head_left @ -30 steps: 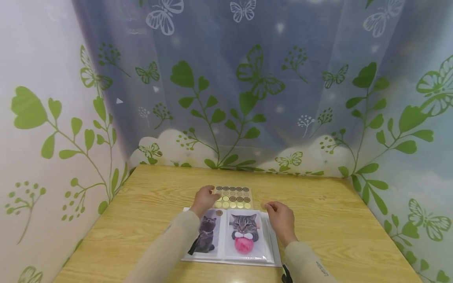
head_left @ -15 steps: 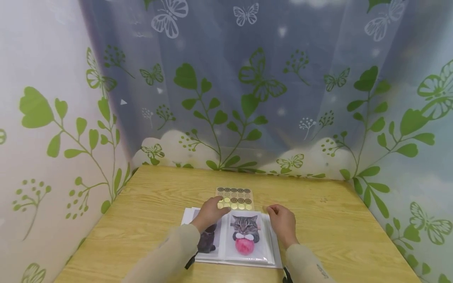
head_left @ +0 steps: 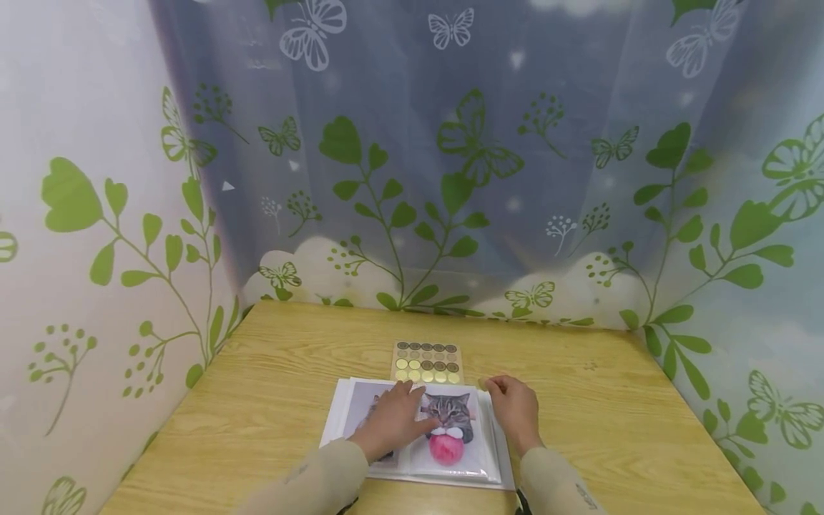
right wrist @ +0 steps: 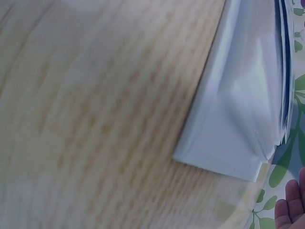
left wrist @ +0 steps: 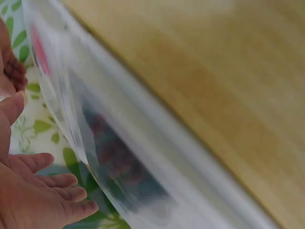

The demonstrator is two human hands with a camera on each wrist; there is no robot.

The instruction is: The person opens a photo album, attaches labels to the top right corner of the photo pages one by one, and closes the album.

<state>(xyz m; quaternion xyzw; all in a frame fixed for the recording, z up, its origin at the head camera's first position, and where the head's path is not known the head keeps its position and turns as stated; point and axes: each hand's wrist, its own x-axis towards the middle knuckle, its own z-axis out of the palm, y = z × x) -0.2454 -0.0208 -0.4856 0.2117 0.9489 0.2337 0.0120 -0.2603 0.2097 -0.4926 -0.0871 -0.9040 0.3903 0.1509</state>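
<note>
A white photo album (head_left: 476, 458) lies spread on the table, with a tabby cat and pink ball photo (head_left: 447, 449) on its right page. Over the left page and the album's middle, my left hand (head_left: 394, 420) reaches with fingers extended, covering most of the grey cat photo. Whether it touches the page is unclear. My right hand (head_left: 517, 409) is at the album's upper right corner, thumb and forefinger pinching a small round gold sticker (head_left: 482, 384), barely visible. Just beyond the album lies a sheet of round stickers (head_left: 427, 356), gold and dark brown, with some pale blank circles.
The wooden table (head_left: 599, 408) extends around the album on both sides. Behind it hangs a grey-blue curtain (head_left: 399, 214) printed with green leaves and butterflies, and similar patterned cloth encloses both sides.
My left hand has moved from the sticker sheet's left edge down and toward me onto the album, uncovering the sheet. My right hand stays nearly in place, still pinching the sticker.
</note>
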